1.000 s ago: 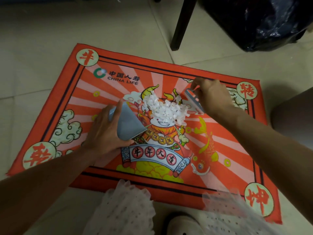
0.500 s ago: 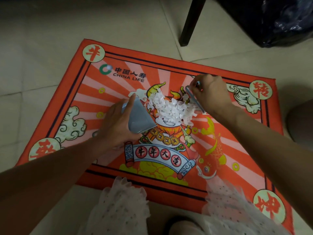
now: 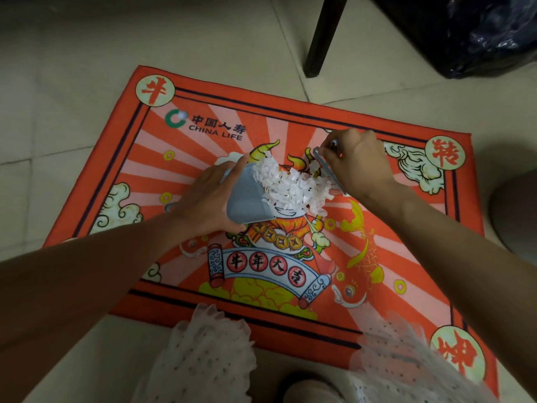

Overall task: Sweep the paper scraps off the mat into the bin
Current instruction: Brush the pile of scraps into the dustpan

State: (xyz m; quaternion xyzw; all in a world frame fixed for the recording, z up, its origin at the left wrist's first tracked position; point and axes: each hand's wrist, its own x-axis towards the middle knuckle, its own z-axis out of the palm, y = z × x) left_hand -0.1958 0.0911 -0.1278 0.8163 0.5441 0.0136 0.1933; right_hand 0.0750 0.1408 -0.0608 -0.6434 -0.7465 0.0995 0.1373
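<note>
A heap of white paper scraps [image 3: 293,187] lies in the middle of the red printed mat [image 3: 203,146]. My left hand [image 3: 203,202] grips a small grey-blue dustpan [image 3: 247,199] whose open edge touches the left side of the heap, with some scraps on its lip. My right hand [image 3: 357,164] grips a small flat brush [image 3: 328,170] held against the right side of the heap. The bin with its black liner [image 3: 465,33] stands at the top right, off the mat.
A dark furniture leg [image 3: 322,36] stands on the tiled floor just beyond the mat's far edge. White dotted fabric [image 3: 203,359] and a shoe [image 3: 313,391] sit at the near edge. A knee [image 3: 517,210] shows at the right.
The dustpan has slid right into the heap and the brush has pushed in from the right, so the scraps are squeezed tighter between them. The camera has also shifted slightly.
</note>
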